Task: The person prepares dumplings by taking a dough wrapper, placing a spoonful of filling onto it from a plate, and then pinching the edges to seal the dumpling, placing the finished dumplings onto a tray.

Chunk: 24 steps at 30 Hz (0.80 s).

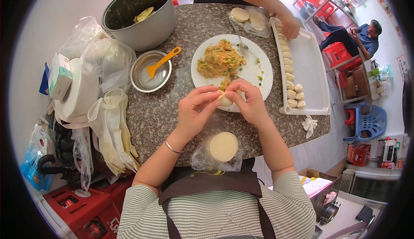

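Between my left hand [197, 109] and my right hand [249, 101], a half-folded dumpling [225, 100] is pinched at its edge by the fingertips of both. It hovers over the near rim of a white plate [262, 74]. A mound of orange and green filling [220, 59] lies on that plate, with one metal spoon [242, 45] at its far right. A second spoon is partly hidden behind my fingers. Close to my body, a stack of round dough wrappers [223, 146] rests on a clear plastic bag [200, 158].
At the right, a white tray [310, 71] holds pleated dumplings [288, 62] along its left side; a co-worker's hand [290, 25] reaches over it. More wrappers [240, 14] lie behind the plate. Left are a deep pot [142, 29], a steel bowl [137, 77] with an orange spatula [161, 62], and rubber gloves [113, 132].
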Available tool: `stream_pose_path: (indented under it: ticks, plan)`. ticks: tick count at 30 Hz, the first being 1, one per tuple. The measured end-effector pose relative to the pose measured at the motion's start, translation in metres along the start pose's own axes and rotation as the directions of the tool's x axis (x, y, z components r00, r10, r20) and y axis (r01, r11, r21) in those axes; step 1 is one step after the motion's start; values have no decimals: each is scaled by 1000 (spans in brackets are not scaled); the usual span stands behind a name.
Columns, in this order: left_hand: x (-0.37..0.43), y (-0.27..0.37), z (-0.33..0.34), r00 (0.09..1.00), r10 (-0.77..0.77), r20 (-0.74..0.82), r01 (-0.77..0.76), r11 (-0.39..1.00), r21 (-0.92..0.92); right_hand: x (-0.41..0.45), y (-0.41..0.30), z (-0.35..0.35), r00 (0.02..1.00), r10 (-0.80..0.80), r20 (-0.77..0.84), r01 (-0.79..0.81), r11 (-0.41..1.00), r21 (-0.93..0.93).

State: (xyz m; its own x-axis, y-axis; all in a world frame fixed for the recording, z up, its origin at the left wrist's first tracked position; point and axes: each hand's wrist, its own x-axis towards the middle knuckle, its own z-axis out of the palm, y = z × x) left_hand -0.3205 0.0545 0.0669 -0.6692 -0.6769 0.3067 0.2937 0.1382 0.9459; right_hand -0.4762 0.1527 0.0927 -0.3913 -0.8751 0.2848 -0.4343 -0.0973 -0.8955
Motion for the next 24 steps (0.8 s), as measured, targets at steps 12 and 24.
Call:
stream_pose_path:
  ticks: [12,24]
  plan:
    - [-3,-1,-1,990,-137,-46,135,990,-34,-1,-2,8,997,-71,20,72,996,-61]
    - [-3,-6,-2,1000,-31,8,31,991,-130,3,-5,0,999,-12,41,13,1000,-21]
